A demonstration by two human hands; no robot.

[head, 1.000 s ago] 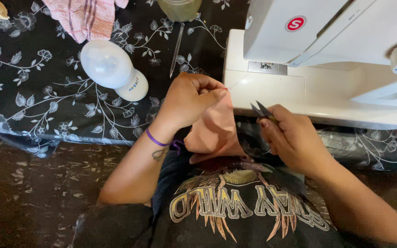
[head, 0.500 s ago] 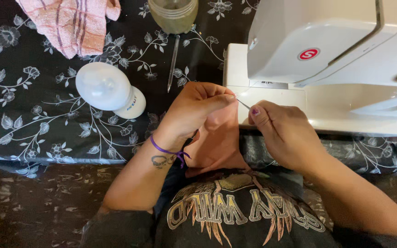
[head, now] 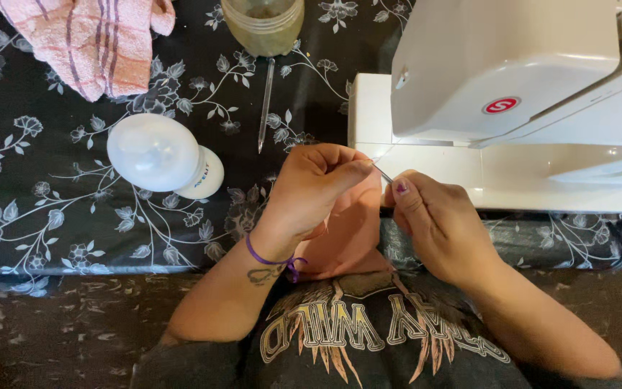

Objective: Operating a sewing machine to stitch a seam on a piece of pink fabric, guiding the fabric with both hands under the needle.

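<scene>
My left hand (head: 318, 186) pinches the upper edge of a piece of peach-pink fabric (head: 347, 234) that hangs down toward my lap. My right hand (head: 433, 223) is closed on a thin metal tool (head: 384, 175), whose tip meets the fabric right by my left fingertips. Both hands sit close together just in front of the base of a white sewing machine (head: 512, 108). What kind of tool it is cannot be told; most of it is hidden in my fist.
A black floral tablecloth (head: 52, 216) covers the table. On it lie a white bottle on its side (head: 163, 157), a pink checked cloth (head: 88, 39), a glass jar (head: 263, 25) and a clear pen (head: 265, 105). The floor below is dark and speckled.
My right hand has moved from lower right up to my left hand, bringing the tool's tip to the fabric edge. The view has shifted closer and slightly left.
</scene>
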